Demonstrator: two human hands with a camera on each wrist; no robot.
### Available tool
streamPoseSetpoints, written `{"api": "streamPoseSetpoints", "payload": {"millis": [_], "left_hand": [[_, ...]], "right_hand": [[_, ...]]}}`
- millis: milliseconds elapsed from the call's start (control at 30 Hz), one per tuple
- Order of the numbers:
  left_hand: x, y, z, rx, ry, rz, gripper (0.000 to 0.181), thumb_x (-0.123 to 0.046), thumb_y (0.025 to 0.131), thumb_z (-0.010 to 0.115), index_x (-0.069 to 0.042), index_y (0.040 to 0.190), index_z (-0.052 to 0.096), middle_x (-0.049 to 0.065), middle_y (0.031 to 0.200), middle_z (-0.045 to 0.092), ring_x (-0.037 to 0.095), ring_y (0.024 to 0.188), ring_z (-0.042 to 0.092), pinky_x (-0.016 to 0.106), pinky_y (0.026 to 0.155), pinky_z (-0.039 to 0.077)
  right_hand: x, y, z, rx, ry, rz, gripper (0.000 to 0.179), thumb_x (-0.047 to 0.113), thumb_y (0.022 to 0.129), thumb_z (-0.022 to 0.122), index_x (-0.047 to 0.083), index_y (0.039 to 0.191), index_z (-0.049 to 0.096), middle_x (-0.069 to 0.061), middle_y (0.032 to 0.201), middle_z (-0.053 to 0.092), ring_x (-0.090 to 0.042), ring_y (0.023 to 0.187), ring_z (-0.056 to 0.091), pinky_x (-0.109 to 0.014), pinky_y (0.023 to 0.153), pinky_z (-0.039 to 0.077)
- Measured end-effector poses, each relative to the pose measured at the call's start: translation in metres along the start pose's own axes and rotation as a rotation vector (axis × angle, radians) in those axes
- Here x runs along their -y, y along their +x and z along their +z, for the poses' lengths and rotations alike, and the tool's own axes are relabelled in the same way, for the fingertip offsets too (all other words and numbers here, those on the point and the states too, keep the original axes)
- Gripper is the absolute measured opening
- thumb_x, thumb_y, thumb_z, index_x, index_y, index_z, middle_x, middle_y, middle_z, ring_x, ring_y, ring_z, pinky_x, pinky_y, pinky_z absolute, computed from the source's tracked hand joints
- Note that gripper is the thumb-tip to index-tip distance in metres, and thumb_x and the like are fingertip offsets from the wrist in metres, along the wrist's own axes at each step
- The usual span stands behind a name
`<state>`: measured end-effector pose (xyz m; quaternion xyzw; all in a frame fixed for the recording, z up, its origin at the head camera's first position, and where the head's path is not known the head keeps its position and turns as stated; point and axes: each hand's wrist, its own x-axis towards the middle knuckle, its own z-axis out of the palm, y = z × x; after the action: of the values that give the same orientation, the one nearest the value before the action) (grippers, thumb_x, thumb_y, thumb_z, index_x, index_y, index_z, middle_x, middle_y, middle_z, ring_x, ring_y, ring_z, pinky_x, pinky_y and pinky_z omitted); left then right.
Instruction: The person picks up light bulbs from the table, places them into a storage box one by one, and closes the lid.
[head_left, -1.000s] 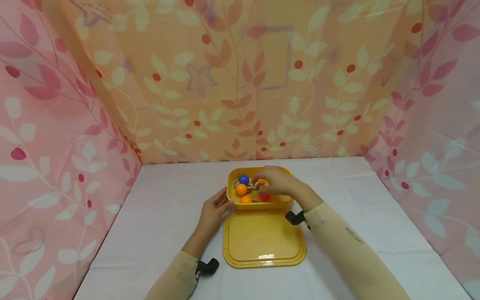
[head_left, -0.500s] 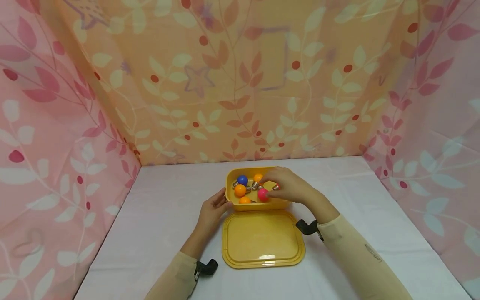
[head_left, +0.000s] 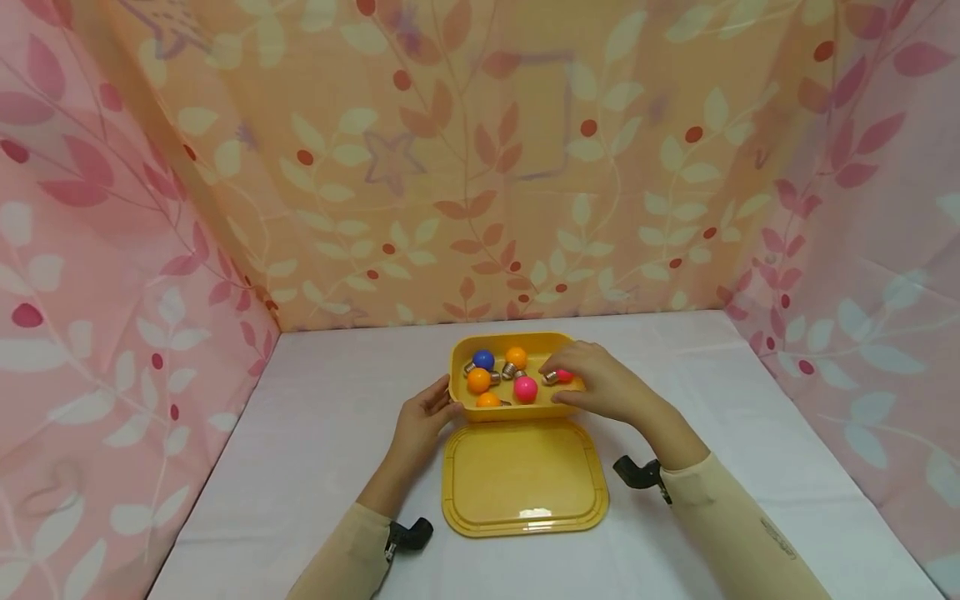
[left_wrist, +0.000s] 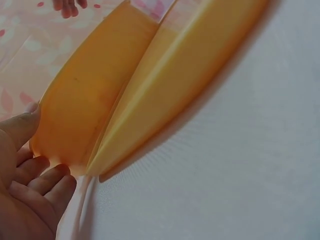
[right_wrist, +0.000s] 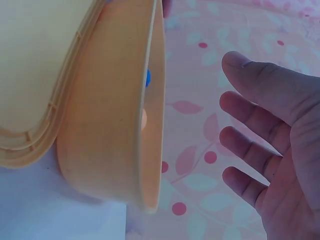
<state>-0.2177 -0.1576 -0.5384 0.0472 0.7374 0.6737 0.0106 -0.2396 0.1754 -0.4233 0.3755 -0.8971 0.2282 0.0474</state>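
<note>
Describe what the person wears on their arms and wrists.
Both arms are covered by snug beige sleeves that end at the wrists: the left sleeve is plain, the right sleeve carries a small dark line of print. A small black device sits at each wrist. The left hand and right hand are bare, without gloves.

White tabletop point(head_left: 315, 433), cloth-covered, faintly creased. Fabric walls on three sides: back wall point(head_left: 480, 167) orange with pale and red leaves and berries; left wall point(head_left: 112, 275) and right wall point(head_left: 862, 250) pink, same leaf print. Soft, even light, warm through back cloth.
</note>
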Motion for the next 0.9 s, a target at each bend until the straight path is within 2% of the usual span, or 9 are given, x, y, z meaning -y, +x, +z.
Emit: {"api": "streamPoseSetpoints", "payload": {"millis": [233, 433, 633, 767, 900], "left_hand": [[-0.005, -0.001, -0.002, 0.008, 0.002, 0.016, 0.064, -0.014, 0.097, 0.072, -0.007, 0.155, 0.045, 0.015, 0.157, 0.047, 0.029, 0.140, 0.052, 0.022, 0.101, 0.052], [-0.008, -0.001, -0.003, 0.007, 0.017, 0.002, 0.068, -0.022, 0.094, 0.075, -0.006, 0.154, 0.047, 0.016, 0.156, 0.048, 0.031, 0.139, 0.053, 0.024, 0.101, 0.053], [-0.013, -0.008, -0.008, 0.029, 0.084, 0.013, 0.062, -0.018, 0.095, 0.075, -0.002, 0.151, 0.050, 0.018, 0.150, 0.055, 0.031, 0.134, 0.058, 0.027, 0.101, 0.054], [-0.018, -0.016, -0.013, 0.058, 0.146, 0.003, 0.063, -0.024, 0.094, 0.077, -0.006, 0.150, 0.053, 0.013, 0.147, 0.059, 0.027, 0.132, 0.060, 0.029, 0.099, 0.057], [-0.023, -0.026, -0.018, 0.062, 0.234, -0.028, 0.058, -0.026, 0.092, 0.079, -0.014, 0.146, 0.059, 0.004, 0.145, 0.062, 0.024, 0.132, 0.061, 0.031, 0.101, 0.056]], "right_hand": [[-0.004, -0.017, 0.003, -0.049, 0.051, -0.018, 0.035, 0.025, 0.087, 0.085, 0.025, 0.119, 0.072, 0.006, 0.123, 0.071, -0.018, 0.114, 0.057, -0.050, 0.104, 0.043], [-0.007, -0.028, 0.005, -0.084, 0.068, 0.016, 0.042, 0.022, 0.085, 0.087, 0.030, 0.123, 0.071, 0.012, 0.126, 0.070, -0.016, 0.118, 0.056, -0.049, 0.107, 0.042], [-0.013, -0.040, 0.007, -0.109, 0.051, 0.032, 0.042, 0.025, 0.084, 0.087, 0.026, 0.123, 0.072, 0.008, 0.124, 0.071, -0.018, 0.119, 0.057, -0.051, 0.109, 0.043], [-0.017, -0.049, 0.008, -0.121, 0.046, 0.027, 0.041, 0.025, 0.085, 0.086, 0.024, 0.123, 0.072, 0.010, 0.124, 0.070, -0.018, 0.120, 0.057, -0.051, 0.109, 0.044], [-0.020, -0.059, 0.009, -0.148, 0.039, 0.009, 0.042, 0.023, 0.084, 0.087, 0.023, 0.123, 0.071, 0.011, 0.124, 0.069, -0.018, 0.120, 0.058, -0.050, 0.107, 0.044]]}}
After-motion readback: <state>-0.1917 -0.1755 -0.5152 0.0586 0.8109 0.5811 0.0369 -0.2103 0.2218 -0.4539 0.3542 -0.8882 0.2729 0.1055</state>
